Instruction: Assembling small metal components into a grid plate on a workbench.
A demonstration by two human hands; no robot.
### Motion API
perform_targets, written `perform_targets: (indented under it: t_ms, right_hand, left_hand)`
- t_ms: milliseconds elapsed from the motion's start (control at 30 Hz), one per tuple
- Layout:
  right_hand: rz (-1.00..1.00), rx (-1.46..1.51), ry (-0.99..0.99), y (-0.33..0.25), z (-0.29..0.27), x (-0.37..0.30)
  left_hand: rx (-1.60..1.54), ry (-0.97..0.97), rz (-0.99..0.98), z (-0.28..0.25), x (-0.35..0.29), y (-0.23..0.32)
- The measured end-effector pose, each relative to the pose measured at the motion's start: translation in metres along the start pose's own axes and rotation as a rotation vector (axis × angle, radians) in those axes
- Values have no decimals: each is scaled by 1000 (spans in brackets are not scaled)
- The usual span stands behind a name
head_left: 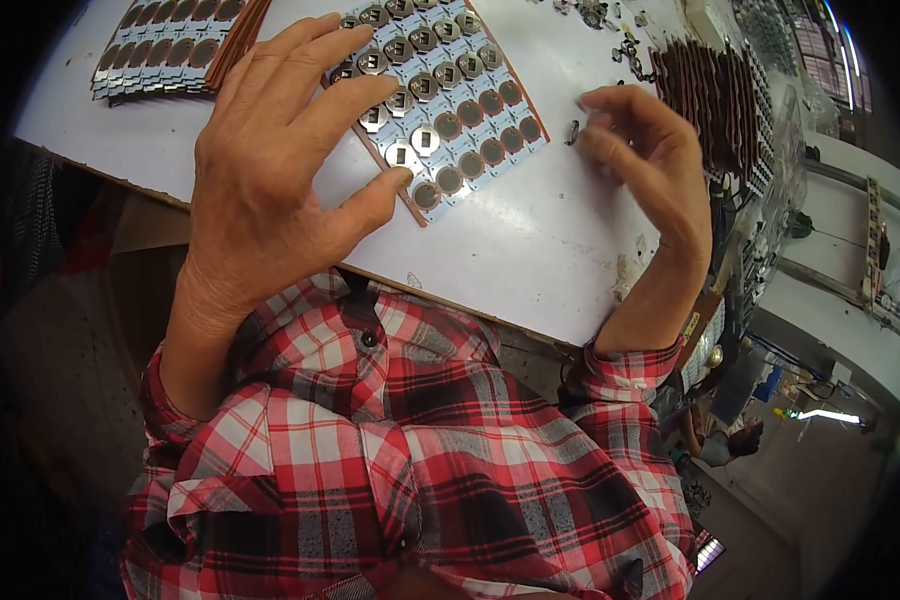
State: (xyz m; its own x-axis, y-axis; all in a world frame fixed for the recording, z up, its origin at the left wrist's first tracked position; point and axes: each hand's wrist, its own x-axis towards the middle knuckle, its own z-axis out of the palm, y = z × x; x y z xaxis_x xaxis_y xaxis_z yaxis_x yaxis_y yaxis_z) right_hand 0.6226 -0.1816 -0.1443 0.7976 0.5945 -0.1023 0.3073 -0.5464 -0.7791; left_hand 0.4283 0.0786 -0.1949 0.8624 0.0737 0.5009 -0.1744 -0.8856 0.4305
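My left hand [270,150] is open with fingers spread, resting over the left side of a light-blue circuit board panel [445,130]. Its thumb lies by the panel's lower left edge, near a seated clip. Rows of round pads cover this panel. Shiny round metal battery clips [425,138] sit on the upper rows and on part of the lower left; the other pads are bare. To the right of the panel, my right hand [645,150] is slightly blurred, its thumb and fingers curled around a small metal clip [573,132] seen edge-on at the fingertips.
A stack of similar panels [160,50] lies at the far left of the white table [510,250]. More panels stand on edge in a brown stack [710,105] at the right. Loose metal clips [630,55] are scattered at the back. Another person [725,445] is in the background.
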Motion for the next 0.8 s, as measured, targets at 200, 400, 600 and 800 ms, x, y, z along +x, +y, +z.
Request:
perform_targets:
  t_ms: [200, 400, 600, 800]
  right_hand:
    - [-21, -92, -160, 4, -1, 2]
    - [56, 316, -155, -11, 9, -2]
    - [-61, 416, -192, -32, 49, -11]
    - [0, 271, -252, -48, 66, -16]
  left_hand:
    - [10, -1, 14, 0, 1, 1]
    - [19, 12, 3, -1, -1, 1]
    - [35, 263, 247, 28, 11, -18]
    - [106, 594, 593, 37, 9, -38]
